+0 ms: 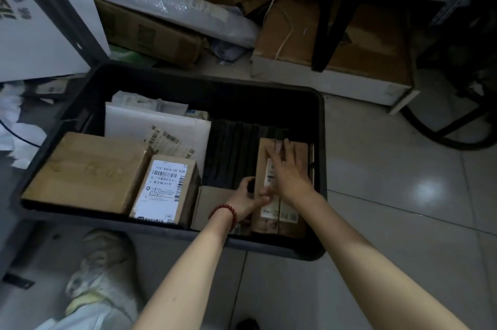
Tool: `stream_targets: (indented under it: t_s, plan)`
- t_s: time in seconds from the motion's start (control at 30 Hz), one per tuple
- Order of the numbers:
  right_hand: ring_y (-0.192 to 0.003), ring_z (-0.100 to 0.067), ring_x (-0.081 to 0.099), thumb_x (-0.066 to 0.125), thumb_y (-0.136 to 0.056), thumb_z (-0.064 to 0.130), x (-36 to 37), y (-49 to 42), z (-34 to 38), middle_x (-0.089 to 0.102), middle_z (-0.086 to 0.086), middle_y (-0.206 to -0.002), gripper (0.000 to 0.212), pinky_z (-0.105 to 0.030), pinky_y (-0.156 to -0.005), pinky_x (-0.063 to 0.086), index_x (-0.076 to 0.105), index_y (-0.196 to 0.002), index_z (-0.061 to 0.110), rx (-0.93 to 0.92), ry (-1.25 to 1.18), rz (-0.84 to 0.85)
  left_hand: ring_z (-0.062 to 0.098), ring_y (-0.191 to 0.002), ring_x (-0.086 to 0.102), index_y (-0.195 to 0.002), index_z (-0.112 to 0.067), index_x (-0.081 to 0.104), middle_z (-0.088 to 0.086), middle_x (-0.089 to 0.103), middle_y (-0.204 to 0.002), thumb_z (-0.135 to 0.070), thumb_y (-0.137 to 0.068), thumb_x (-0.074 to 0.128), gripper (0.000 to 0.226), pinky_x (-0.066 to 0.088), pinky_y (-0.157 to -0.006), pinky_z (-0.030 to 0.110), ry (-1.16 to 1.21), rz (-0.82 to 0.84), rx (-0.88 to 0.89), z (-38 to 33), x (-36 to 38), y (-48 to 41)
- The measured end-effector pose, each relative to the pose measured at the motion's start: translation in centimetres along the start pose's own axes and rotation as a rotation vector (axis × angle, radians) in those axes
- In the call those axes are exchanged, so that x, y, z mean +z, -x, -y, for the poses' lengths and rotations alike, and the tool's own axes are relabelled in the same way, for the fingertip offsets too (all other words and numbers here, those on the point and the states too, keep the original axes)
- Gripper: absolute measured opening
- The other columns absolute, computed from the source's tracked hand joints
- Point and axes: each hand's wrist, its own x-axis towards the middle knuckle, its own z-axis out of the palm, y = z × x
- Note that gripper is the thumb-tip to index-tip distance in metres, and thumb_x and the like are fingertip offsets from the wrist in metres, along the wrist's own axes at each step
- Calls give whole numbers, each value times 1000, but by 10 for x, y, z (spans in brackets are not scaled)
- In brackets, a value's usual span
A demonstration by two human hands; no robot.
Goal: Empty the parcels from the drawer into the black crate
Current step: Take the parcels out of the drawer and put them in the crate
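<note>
Gripping the near left edge of a brown box (297,150), the left hand (248,199) curls its thumb and fingers around it. The right hand (289,173) lies flat on the top with straight fingers, grasping nothing. This box sits in the near right corner of the black crate (321,141) and is, I judge, being settled into place. To its left lie a small plain carton (211,202), a labelled box (166,189) and a large cardboard box (88,171), with a white padded envelope (172,125) further back. Several parcels are thus already in. The drawer is out of view, so what is left cannot be told.
</note>
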Motion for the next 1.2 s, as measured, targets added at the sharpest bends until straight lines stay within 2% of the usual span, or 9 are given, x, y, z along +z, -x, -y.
stream_targets:
  t_s: [0.17, 0.27, 0.33, 0.57, 0.63, 0.73, 0.87, 1.03, 1.2]
  plan:
    - [-144, -34, -25, 82, -71, 38, -3, -7, -2, -25, -10, -158, 123, -49, -116, -6, -10, -152, 30, -18, 73, 12, 8, -100, 53, -144, -26, 27, 3, 52, -133, -41, -78, 75, 83, 45, -61, 12, -112, -4, 25, -1, -5, -1]
    - [-145, -37, -19, 85, -66, 42, -8, -6, -4, -18, -14, -159, 135, -48, -117, -6, -19, -151, 27, -15, 196, 88, 13, -116, 50, -145, -22, 29, 4, 46, -142, -46, -71, 78, 92, 50, -89, 28, -230, -32, 35, 2, -5, 2]
    - [-146, -38, -12, 86, -64, 43, -11, -4, -7, -11, -13, -160, 138, -49, -118, -1, -20, -150, 26, -20, 238, 117, 26, -133, 37, -149, -25, 19, 5, 38, -148, -61, -71, 70, 100, 37, -107, 42, -424, -26, 13, 6, -5, 4]
    - [-143, -41, -22, 86, -66, 34, -10, -2, -5, -25, -9, -158, 136, -53, -117, -1, -22, -149, 30, -12, 231, 217, 34, -146, -3, -152, -32, 0, 8, 12, -159, -83, -73, 40, 103, 6, -116, 47, -696, 64, -60, 7, -10, 4]
    - [-142, -41, -25, 87, -65, 32, -10, -1, -4, -31, -7, -156, 137, -56, -116, 2, -21, -149, 34, -1, 189, 244, 33, -146, -1, -152, -33, 8, 7, 15, -159, -75, -86, 28, 81, 8, -116, 47, -638, 49, -58, 7, -17, -1]
    - [-143, -40, -24, 86, -67, 27, -7, -1, -6, -32, -4, -155, 133, -58, -116, 8, -17, -149, 40, 1, 121, 279, 31, -140, 25, -150, -28, 22, 10, 28, -154, -42, -102, 24, 50, 23, -114, 39, -660, -9, -9, 8, -29, -8]
    - [-145, -38, -18, 81, -74, 29, 0, -4, -6, -32, -2, -156, 117, -58, -115, 13, -7, -149, 47, -10, -87, 355, 37, -136, 27, -149, -31, 23, 9, 28, -152, -43, -101, 27, 50, 27, -111, 46, -808, -13, -40, 7, -25, -13]
    - [-139, -38, -33, 81, -74, 35, 12, -6, -2, -39, 1, -152, 113, -66, -114, 3, -3, -148, 50, -11, -86, 369, 40, -138, 21, -151, -36, 13, 8, 19, -155, -44, -99, 36, 57, 26, -111, 48, -763, 46, -59, 3, -30, -12]
    - [-137, -40, -35, 82, -71, 39, 9, -1, 0, -41, -2, -151, 117, -67, -114, 2, -7, -148, 50, -3, -81, 371, 27, -144, 17, -152, -28, 6, 13, 23, -156, -34, -100, 39, 61, 1, -119, 46, -732, 78, -51, 5, -21, -12]
